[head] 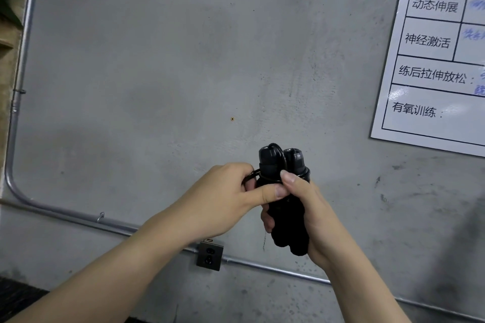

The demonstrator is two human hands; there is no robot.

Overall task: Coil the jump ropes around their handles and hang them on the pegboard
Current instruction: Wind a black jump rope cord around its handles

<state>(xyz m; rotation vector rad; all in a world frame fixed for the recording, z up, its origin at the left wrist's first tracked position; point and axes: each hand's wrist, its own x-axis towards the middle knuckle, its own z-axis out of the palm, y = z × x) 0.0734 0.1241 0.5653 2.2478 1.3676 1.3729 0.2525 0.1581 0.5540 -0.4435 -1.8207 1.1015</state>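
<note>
The right hand (309,207) fingers wrap around two black handles (284,207), held upright side by side at 5 o'clock of centre, thumb pressed against their upper part. The left hand (225,199) at 9 o'clock of them pinches a thin black rope (252,175) loop wound around the handles. Behind is a grey wall (183,60), a socket (210,255) at 7 o'clock, a chart (433,60) at 2 o'clock.
</note>
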